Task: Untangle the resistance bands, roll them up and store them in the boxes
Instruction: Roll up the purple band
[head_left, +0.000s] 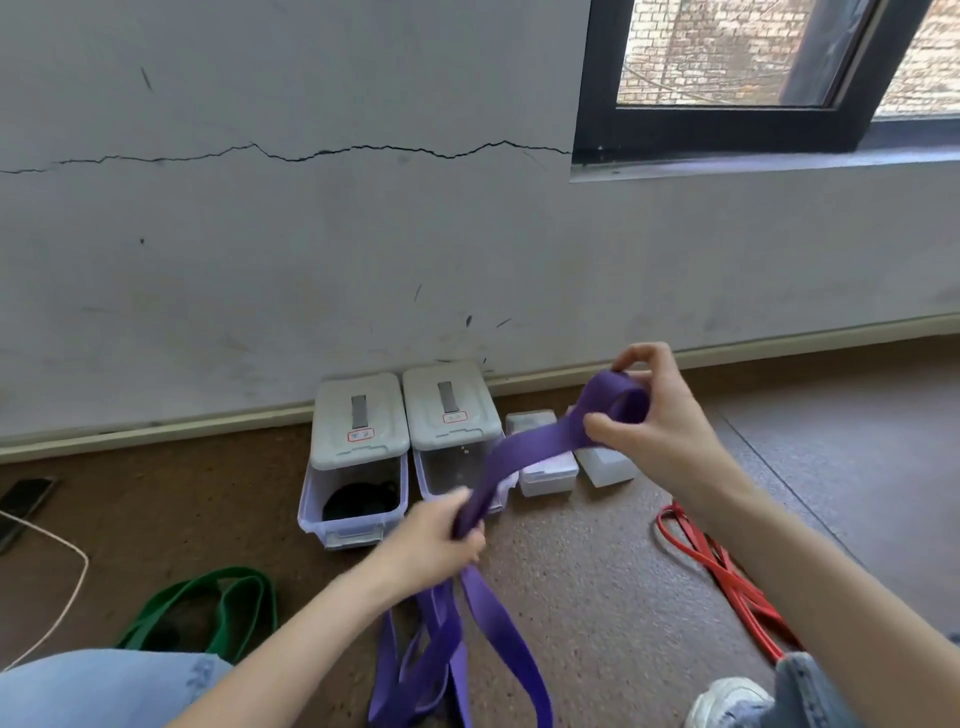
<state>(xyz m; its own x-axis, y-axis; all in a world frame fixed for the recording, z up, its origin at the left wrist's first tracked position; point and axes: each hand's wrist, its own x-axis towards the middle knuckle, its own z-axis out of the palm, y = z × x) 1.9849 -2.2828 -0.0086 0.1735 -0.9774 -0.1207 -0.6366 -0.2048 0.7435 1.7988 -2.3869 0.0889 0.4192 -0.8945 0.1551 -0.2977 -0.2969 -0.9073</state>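
Down on the brown floor (597, 597), against the foot of the cracked grey wall (311, 260), stood two clear storage boxes with grey lids: the left box (356, 457) had a dark rolled band (361, 500) lying in its bottom, and the right box (454, 431) stood just beside it, its contents hard to make out. To their right sat two small clear boxes (545, 457), close together and partly hidden by the band held in front of them. The purple band (519, 452) was the one in hand: its upper end was wound into a small coil, a flat stretch ran down and left from there, and the rest hung in loose loops to the floor between the person's knees. The right hand (654, 415) pinched that coil with thumb and curled fingers, holding it up in front of the small boxes. The left hand (441, 540) was closed round the band lower down, gripping it in a fist. A green band (223, 608) lay in a loop on the floor towards the left edge, and a red band (727, 571) lay tangled on the floor at the right, well apart from the boxes. A white cable (62, 587) curved across the floor at the far left, near a dark flat device (26, 499).
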